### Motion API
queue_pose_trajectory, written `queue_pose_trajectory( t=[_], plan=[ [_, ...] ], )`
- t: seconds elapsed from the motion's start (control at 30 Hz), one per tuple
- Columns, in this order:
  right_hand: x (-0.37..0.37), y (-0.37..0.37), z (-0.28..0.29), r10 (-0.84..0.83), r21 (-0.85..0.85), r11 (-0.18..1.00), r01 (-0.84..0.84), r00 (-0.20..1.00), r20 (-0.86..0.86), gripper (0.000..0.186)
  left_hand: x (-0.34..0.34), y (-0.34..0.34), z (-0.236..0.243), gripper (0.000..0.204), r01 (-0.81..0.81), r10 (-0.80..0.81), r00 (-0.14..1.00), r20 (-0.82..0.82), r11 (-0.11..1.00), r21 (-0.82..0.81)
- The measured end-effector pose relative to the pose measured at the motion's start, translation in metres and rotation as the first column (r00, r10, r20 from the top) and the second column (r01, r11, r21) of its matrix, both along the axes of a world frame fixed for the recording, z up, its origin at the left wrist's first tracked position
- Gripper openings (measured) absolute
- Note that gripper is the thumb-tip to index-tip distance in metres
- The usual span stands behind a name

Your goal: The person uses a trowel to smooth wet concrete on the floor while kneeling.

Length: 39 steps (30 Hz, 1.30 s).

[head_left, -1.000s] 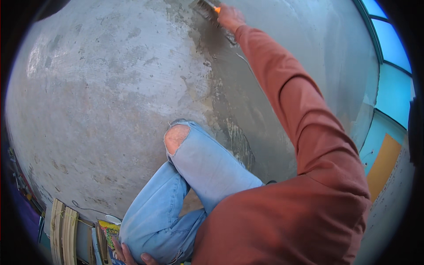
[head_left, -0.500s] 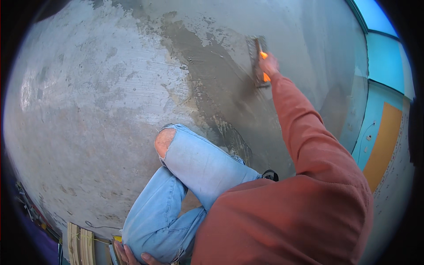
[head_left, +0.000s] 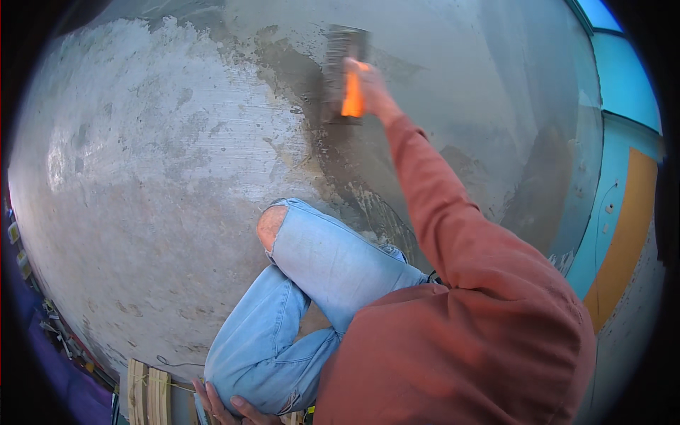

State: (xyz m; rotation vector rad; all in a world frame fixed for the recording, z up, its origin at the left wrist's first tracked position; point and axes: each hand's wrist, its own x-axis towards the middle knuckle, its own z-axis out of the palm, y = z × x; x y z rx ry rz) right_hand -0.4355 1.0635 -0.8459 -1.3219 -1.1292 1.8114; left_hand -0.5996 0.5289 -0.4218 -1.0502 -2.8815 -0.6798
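Out over the floor, my right hand (head_left: 373, 86) is closed round the orange handle of a flat trowel (head_left: 336, 71). Its long metal blade lies on the floor, at the border between a dark, wet-looking grey coat (head_left: 347, 152) and a paler, rough patch (head_left: 205, 120). Motion blurs the blade and the handle a little. Down at the lower edge, my left hand (head_left: 230, 409) rests on the knee of my light blue jeans (head_left: 248, 354), with its fingers apart and nothing seen in them. Part of this hand is cut off by the frame.
Wooden strips (head_left: 147, 393) and a thin cable (head_left: 177, 363) lie at the lower left. Assorted items and purple material (head_left: 60, 368) line the left rim. Along the right runs a turquoise wall (head_left: 630, 81) with a tan panel (head_left: 627, 234). My bent legs occupy the lower middle.
My right hand has swept the trowel leftward and slightly farther away across the wet coat. My left hand stays on my knee. The view has shifted slightly.
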Motion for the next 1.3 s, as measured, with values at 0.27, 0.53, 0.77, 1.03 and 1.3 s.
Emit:
queue_pose_trajectory(
  t=[0.27, 0.53, 0.77, 1.03, 1.3],
  plan=[
    [-0.100, -0.008, -0.013, 0.087, 0.125, 0.957, -0.262, 0.670, 0.737, 0.051, 0.000, -0.003, -0.008, 0.059, -0.022, 0.022, 1.000, -0.006, 1.000, -0.009],
    [0.106, -0.063, 0.039, -0.001, -0.061, 0.996, 0.070, 0.661, 0.751, 0.060, 0.014, 0.007, -0.004, 0.063, 0.093, -0.092, 0.996, -0.021, 0.994, 0.051],
    [0.277, -0.145, 0.009, -0.286, 0.012, 0.885, 0.466, 0.523, 0.803, 0.060, 0.025, 0.006, 0.000, 0.051, 0.116, -0.115, 0.993, 0.037, 0.993, -0.010],
    [0.427, -0.256, -0.008, -0.380, 0.031, 0.746, 0.666, 0.387, 0.840, 0.059, 0.050, 0.035, 0.003, 0.056, 0.281, -0.281, 0.959, -0.014, 0.959, -0.038],
    [0.562, -0.370, -0.060, -0.485, 0.087, 0.616, 0.783, 0.290, 0.825, 0.051, 0.078, 0.072, 0.000, 0.063, 0.441, -0.441, 0.896, -0.044, 0.897, -0.026]
  ],
)
